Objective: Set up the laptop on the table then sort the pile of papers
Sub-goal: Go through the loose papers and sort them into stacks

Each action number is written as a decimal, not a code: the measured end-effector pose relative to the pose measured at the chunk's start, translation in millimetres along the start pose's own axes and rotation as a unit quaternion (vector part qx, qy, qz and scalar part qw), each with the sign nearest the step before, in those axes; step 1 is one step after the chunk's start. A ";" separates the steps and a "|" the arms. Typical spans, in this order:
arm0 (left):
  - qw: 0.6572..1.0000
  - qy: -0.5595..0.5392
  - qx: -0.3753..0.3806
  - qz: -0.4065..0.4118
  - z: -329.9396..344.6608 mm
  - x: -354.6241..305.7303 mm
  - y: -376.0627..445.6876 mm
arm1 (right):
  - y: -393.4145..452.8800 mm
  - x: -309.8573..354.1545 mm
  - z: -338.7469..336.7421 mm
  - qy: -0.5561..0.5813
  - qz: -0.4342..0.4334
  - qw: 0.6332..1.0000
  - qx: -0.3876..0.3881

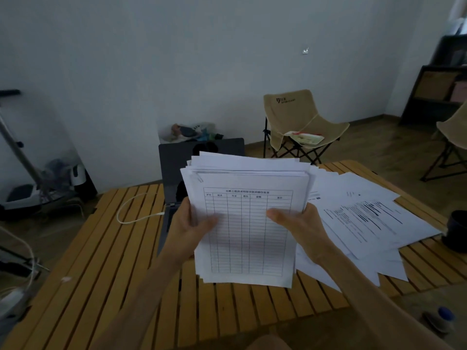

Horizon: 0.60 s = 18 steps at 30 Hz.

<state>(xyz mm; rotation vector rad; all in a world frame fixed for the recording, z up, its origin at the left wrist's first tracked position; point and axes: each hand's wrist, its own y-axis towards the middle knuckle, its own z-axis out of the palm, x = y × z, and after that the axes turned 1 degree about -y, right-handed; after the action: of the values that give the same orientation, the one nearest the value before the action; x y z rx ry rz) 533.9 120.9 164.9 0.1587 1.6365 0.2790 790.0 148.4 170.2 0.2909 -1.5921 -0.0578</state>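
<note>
Two hands carry the stack (249, 210) here: your left hand (188, 227) pinches its left edge, thumb on the top sheet and fingers hidden behind, while your right hand (297, 223) pinches the right edge the same way. You hold it upright and lifted off the surface (106, 261), probably so you can read the top sheet and square the ragged edges before sorting. That top sheet is a printed table of ruled rows and columns with a heading line; a paper clip shows at its upper left corner, and the sheets behind fan out unevenly at the top. More papers (366, 218) lie spread loose on the surface to your right, still unsorted. The laptop (177, 157) stands open just behind the stack, a white cable (131, 213) looping to its left side, so setup looks done.
</note>
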 end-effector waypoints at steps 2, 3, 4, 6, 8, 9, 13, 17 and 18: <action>1.000 0.003 0.008 0.002 5.8 -3.9 -0.7 | -1.9 0.4 2.7 0.005 0.002 1.000 -0.001; 1.000 0.000 0.007 0.005 10.0 -5.0 -1.6 | -2.6 1.6 5.2 0.009 -0.001 1.000 -0.001; 1.000 -0.004 0.004 0.013 14.1 -5.7 -1.5 | -2.6 3.1 7.5 0.012 -0.007 1.000 -0.003; 0.999 -0.007 -0.011 0.031 17.3 -5.5 1.3 | -0.9 5.9 9.0 0.014 -0.023 1.000 -0.009; 0.999 -0.002 -0.015 0.036 14.8 -4.9 2.3 | 0.0 2.7 5.6 0.005 -0.033 0.999 -0.014; 0.999 0.003 -0.014 0.028 12.4 -3.1 1.6 | -0.8 -0.3 3.3 0.001 -0.032 0.999 -0.014; 0.999 0.013 -0.028 0.021 5.3 -5.1 -0.9 | -6.3 -13.6 -3.3 -0.015 -0.023 1.000 0.004; 0.997 0.035 -0.032 0.058 1.5 -32.5 14.6 | -2.0 -20.6 -6.9 0.006 -0.019 1.000 0.009; 0.996 0.049 -0.033 0.065 1.5 -39.4 17.8 | -1.4 -21.1 -7.4 0.012 -0.014 1.000 0.009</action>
<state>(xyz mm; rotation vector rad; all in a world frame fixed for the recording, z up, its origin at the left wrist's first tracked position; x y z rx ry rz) 537.6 127.5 207.5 0.2044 1.7137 0.4469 797.7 152.8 149.7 0.3269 -1.5646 -0.0625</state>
